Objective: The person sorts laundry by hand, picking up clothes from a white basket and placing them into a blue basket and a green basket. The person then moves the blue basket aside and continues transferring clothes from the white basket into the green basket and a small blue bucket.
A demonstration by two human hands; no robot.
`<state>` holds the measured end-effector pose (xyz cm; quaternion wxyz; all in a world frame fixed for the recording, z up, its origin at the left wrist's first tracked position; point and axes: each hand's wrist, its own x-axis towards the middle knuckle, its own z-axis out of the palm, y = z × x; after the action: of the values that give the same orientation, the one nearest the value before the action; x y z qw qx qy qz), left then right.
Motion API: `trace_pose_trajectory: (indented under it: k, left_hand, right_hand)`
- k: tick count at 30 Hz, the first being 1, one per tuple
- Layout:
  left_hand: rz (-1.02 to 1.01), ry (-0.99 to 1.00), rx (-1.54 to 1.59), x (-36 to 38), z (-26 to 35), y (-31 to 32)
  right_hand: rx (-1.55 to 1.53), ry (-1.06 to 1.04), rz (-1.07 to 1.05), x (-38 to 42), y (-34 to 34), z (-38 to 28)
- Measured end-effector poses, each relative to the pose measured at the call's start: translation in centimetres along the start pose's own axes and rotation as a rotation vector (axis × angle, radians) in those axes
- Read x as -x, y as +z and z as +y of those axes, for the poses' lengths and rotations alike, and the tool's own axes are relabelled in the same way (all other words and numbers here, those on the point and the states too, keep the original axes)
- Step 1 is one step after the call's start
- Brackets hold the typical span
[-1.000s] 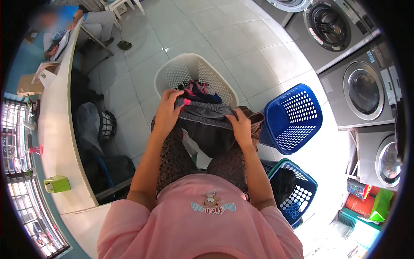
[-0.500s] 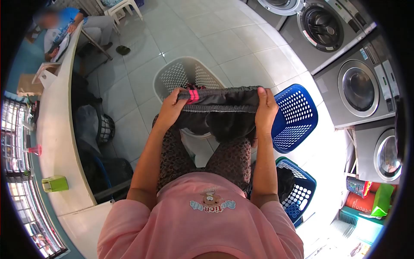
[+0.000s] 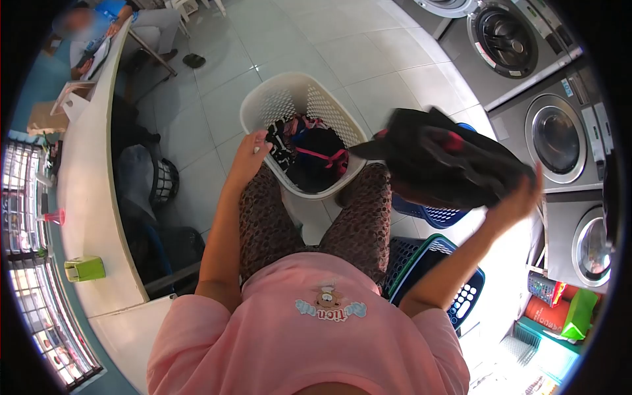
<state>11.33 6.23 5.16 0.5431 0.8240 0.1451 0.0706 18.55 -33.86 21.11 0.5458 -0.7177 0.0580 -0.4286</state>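
Counter (image 3: 85, 217): 9 o'clock, w/ grn holder (image 3: 85, 268) on its near end.
Seated person (image 3: 155, 31): btwn 10 & 11, far end of counter, at the edge of view.
L hand (image 3: 249, 158): 10 o'clock, beside L rim of wht bskt; fingers half-curled, no cloth seen in them. Can't tell if they touch the rim.
Wht bskt (image 3: 286, 89): 12 o'clock, upright on floor, just beyond the knees.
Clothes pile (image 3: 319, 161): inside wht bskt, loose heap, dk pcs w/ pink & patterned bits. These look dealt w/ as far as being in the bskt; count n/a, pcs overlap.
Blue bskt (image 3: 440, 217): approx 3 o'clock, mostly hidden under the garment; contents can't tell.
Dk garment (image 3: 454, 158): btwn 2 & 3, off the pile, spread in midair, blurred, red patch showing. This pc isn't set down yet.
Grn-rimmed bskt (image 3: 399, 266): 4 o'clock, partly behind R forearm; any pcs left in it, can't tell.
R hand (image 3: 517, 203): 3 o'clock, fingers closed on outer end of dk garment, one finger sticking up.
Machines (image 3: 507, 125): btwn 1 & 3, in a row.
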Motion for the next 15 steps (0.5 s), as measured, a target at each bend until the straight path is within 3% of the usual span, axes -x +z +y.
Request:
trace_pose_trajectory:
  k: [2, 3, 4, 6, 7, 8, 10, 11, 13, 14, 15]
  left_hand:
    - [0.032, -0.013, -0.108, 0.3, -3.3, -0.4]
    - [0.041, -0.018, -0.293, 0.7, -4.6, -0.5]
    - [0.05, -0.025, -0.478, 1.1, -5.9, -0.4]
    - [0.087, -0.027, -0.616, 2.0, -9.7, 0.6]
    - [0.116, -0.019, -0.752, 2.5, -10.6, 0.9]
    - [0.233, -0.047, -0.698, 3.2, -9.7, 1.9]
    - [0.241, -0.081, -0.638, 2.4, -10.4, 1.5]
    - [0.233, -0.115, -0.574, 2.3, -10.7, 1.5]
    - [0.215, -0.116, -0.587, 2.3, -10.1, 1.5]
    - [0.202, -0.116, -0.601, 2.2, -9.9, 1.6]
    - [0.195, -0.115, -0.598, 2.3, -9.9, 1.8]
  right_hand:
    - [0.486, -0.245, 0.137, -1.4, -4.3, 0.2]
    - [0.806, -0.617, 0.15, -3.3, -9.2, 3.7]
    - [1.05, -0.668, 0.19, -2.5, -10.1, 2.1]
    - [0.936, -0.642, 0.279, -2.3, -14.7, 3.2]
    - [0.859, -0.568, 0.302, -1.6, -15.6, 2.2]
    - [0.821, -0.462, 0.364, -0.7, -15.7, 1.3]
    - [0.998, -0.428, 0.367, 0.4, -17.6, 1.1]
    - [0.901, -0.178, 0.383, 1.4, -16.7, -0.2]
    - [0.613, -0.085, 0.393, 2.1, -16.3, -0.1]
    - [0.619, -0.086, 0.397, 2.3, -16.2, 0.1]
    - [0.916, -0.136, 0.245, 2.4, -15.9, 0.4]
